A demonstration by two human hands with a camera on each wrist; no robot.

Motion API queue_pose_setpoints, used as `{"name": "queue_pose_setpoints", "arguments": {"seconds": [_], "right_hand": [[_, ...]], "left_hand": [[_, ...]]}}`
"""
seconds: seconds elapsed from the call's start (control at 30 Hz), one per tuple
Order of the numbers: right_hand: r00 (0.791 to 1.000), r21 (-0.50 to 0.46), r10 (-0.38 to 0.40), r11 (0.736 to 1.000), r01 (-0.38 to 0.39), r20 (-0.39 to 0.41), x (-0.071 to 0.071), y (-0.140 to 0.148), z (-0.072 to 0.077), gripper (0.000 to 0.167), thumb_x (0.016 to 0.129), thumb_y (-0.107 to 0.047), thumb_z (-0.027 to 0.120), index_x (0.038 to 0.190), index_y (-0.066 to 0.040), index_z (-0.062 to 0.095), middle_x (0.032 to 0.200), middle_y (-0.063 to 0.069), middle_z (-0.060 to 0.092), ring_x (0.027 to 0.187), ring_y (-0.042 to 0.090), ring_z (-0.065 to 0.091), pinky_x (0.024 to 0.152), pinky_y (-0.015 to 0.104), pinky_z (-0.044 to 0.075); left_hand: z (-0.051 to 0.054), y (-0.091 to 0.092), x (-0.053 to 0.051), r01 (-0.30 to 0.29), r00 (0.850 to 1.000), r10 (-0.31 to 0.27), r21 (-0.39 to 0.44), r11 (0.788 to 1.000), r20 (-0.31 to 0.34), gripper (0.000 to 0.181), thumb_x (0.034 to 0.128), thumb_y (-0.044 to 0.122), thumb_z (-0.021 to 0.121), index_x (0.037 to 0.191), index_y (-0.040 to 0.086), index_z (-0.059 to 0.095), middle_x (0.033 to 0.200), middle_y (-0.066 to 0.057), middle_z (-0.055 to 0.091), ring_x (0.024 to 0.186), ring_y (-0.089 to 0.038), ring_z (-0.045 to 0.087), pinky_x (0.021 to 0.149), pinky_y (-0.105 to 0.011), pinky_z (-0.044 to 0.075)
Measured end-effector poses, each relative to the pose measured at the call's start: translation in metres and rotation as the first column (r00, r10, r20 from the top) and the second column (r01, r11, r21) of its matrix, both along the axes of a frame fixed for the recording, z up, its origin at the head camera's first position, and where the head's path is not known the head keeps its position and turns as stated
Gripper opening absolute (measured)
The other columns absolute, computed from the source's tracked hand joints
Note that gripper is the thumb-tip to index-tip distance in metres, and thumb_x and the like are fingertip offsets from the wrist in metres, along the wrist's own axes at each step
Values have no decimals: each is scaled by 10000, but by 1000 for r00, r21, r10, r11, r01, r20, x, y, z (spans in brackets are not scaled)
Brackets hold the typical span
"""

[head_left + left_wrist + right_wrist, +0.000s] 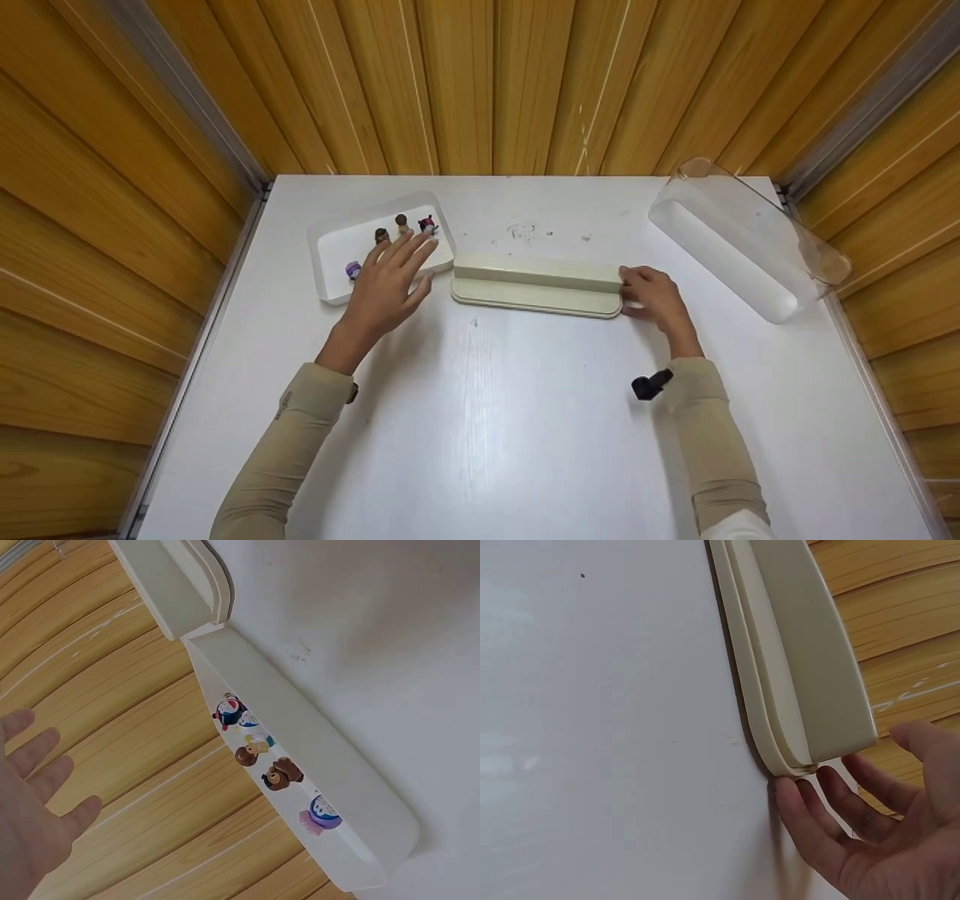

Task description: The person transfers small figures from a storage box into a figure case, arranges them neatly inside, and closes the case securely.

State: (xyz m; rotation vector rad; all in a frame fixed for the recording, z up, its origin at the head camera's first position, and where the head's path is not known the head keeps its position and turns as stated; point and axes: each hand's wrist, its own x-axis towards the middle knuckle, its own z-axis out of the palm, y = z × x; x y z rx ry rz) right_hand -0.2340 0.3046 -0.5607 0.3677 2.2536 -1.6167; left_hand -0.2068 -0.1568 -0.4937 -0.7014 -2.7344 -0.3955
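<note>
My left hand, fingers spread and empty, hovers over the front of a shallow white tray. Inside the tray stand several small figurines, among them a purple one, two brown-headed ones and a red-and-black one. A long cream-coloured stand with a raised back lies at the middle of the table, its left end meeting the tray's corner. At the stand's other end is my right hand. The right wrist view shows its fingertips touching the rounded base edge, the thumb slightly apart from the corner.
A clear plastic cover with a white inner surface lies at the right rear. Dark marks dot the white tabletop behind the stand. Wood-patterned walls enclose the table at the back and sides.
</note>
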Motion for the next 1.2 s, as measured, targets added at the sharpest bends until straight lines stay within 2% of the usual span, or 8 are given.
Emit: {"name": "queue_pose_setpoints", "arguments": {"seconds": [0.17,0.4,0.63,0.77,0.93,1.07,1.2], "right_hand": [[998,14,43,999,-44,52,2,1,-3,753,994,-562,559,1474,4,431,1434,238,490,1291,360,550,948,386,562],[997,31,6,999,-8,78,10,2,-10,764,979,-563,589,1491,-21,422,1442,227,476,1281,339,536,949,365,561],[994,18,-32,999,30,102,7,1,-10,749,964,-548,625,1483,-36,453,1440,209,501,1257,306,568,913,328,575],[992,-28,-39,999,43,124,2,-2,-5,707,969,-507,643,1462,-30,470,1443,201,501,1231,274,594,930,338,568],[987,-75,-38,996,50,156,0,-4,5,679,991,-438,640,1455,16,443,1451,227,481,1260,306,579,994,387,538],[987,-64,-54,996,65,153,1,-3,2,694,966,-474,661,1376,50,462,1390,226,522,1223,296,599,999,380,534],[989,-45,-72,996,78,130,-1,-3,-3,683,941,-511,680,1313,28,488,1311,194,570,1109,225,642,954,351,558]], "left_hand": [[-5,-4,-2,-26,999,29,84,996,-30,510,1044,353,466,1513,154,490,1555,-67,476,1455,-291,401,1167,-562,313],[-19,-16,-4,-96,995,98,171,981,-8,502,1041,301,511,1519,152,481,1547,-57,485,1445,-285,416,1153,-551,332],[-22,-43,-10,-200,980,194,176,964,52,489,1053,334,494,1495,124,502,1510,-85,519,1407,-302,455,1128,-553,362],[-23,-56,-13,-238,971,229,188,953,69,481,1055,329,498,1483,109,514,1479,-116,543,1372,-322,487,1087,-570,395],[-23,-62,-13,-258,966,247,198,946,79,482,1050,330,497,1477,106,520,1463,-131,556,1334,-331,518,1064,-571,415],[-23,-64,-13,-268,963,257,199,943,76,474,1045,320,506,1466,104,530,1456,-135,563,1289,-336,546,1058,-576,420],[-22,-65,-14,-270,963,261,202,941,71,472,1042,318,508,1459,101,534,1449,-141,568,1308,-346,536,1063,-590,412]]}}
